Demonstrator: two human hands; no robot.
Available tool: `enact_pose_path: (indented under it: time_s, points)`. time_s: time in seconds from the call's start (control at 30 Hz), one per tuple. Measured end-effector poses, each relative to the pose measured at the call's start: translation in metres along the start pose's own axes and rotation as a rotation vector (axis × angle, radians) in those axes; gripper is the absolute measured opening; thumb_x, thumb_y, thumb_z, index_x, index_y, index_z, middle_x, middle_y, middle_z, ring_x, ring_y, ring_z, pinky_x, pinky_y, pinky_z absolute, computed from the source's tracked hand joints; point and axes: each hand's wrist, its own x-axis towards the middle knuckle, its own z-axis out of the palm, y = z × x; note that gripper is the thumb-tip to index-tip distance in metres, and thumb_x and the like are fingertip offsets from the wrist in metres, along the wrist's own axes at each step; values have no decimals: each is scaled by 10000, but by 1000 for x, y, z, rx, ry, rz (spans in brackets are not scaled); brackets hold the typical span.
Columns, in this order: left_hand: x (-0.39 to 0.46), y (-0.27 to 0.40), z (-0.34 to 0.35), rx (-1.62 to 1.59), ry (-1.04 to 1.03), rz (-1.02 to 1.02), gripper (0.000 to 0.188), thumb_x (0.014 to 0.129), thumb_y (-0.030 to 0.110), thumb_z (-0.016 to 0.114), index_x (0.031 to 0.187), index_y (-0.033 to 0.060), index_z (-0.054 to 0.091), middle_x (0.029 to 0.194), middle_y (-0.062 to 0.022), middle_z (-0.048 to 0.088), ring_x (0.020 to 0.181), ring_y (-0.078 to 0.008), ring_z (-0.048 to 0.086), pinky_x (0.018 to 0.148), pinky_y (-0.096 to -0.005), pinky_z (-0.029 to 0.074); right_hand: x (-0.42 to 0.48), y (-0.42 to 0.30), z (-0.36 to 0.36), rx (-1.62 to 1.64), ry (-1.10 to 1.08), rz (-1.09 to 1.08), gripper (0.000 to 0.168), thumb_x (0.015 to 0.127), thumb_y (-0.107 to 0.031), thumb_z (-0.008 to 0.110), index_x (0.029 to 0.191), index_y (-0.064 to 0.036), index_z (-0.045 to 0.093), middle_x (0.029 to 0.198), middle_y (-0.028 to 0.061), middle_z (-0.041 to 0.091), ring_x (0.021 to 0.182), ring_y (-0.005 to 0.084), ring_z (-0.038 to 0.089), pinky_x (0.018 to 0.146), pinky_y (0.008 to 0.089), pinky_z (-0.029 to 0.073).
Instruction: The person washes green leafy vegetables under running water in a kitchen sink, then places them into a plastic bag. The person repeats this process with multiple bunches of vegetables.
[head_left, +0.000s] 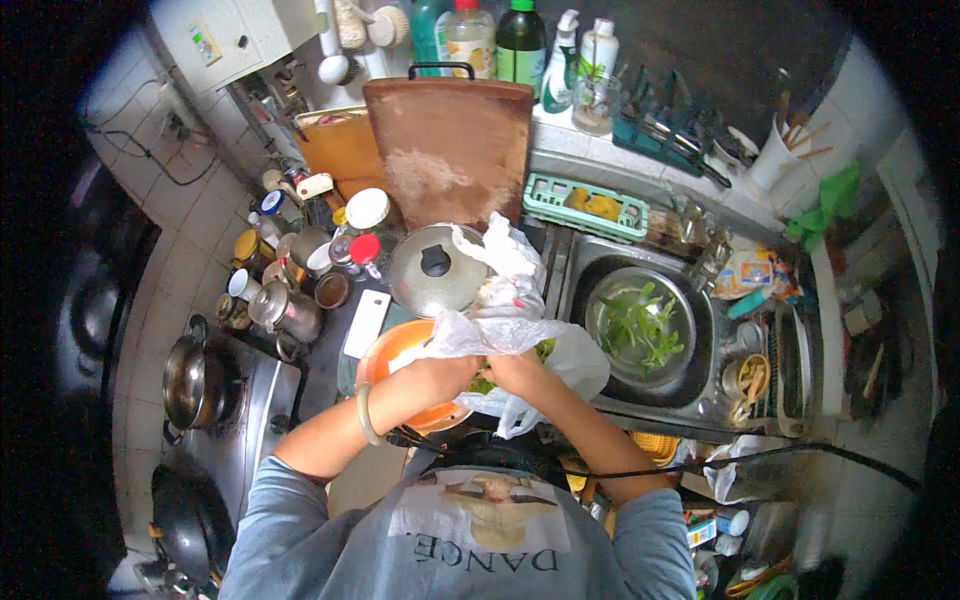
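Note:
My left hand (452, 376) and my right hand (517, 370) meet over the mouth of a white plastic bag (491, 334). Both are curled on leafy greens (482, 385), and the fingertips are partly hidden. The bag spreads over the right side of an orange plastic basin (381, 352), with more green showing inside it by my right hand. In the sink to the right, a metal bowl (600, 292) holds loose green leaves (637, 330).
A glass-lidded pan (409, 274) sits behind the basin, a white phone (367, 324) to its left. Jars (365, 251) crowd the left counter near a gas stove (262, 397) with a pot (193, 381). A wooden cutting board (454, 142) leans at the back. A black cable (750, 455) crosses on the right.

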Motion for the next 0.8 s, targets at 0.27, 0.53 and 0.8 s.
enact_pose_path:
  time_s: [0.27, 0.53, 0.8]
  points:
    - [-10, -27, -4, -149, 31, -20, 360, 670, 85, 552, 1013, 28, 456, 896, -168, 524, 873, -306, 511, 732, -344, 420, -2, -7, -37, 506, -403, 371, 126, 748, -170, 514, 770, -50, 545, 685, 23, 540, 660, 167, 519, 612, 300, 402]
    - [20, -24, -2, -567, -97, 144, 298, 689, 74, 531, 982, 35, 492, 864, -171, 543, 802, -301, 531, 675, -343, 419, 8, -19, -116, 1361, -429, 860, 123, 798, -184, 502, 853, -74, 509, 748, 3, 563, 625, 81, 529, 557, 220, 451]
    - [16, -14, 12, -491, -78, -10, 419, 602, 73, 612, 1001, 14, 501, 886, -169, 533, 795, -276, 534, 717, -350, 430, -142, 0, -231, 835, 556, 740, 120, 764, -68, 531, 875, -22, 526, 767, 57, 573, 661, 131, 553, 586, 249, 460]
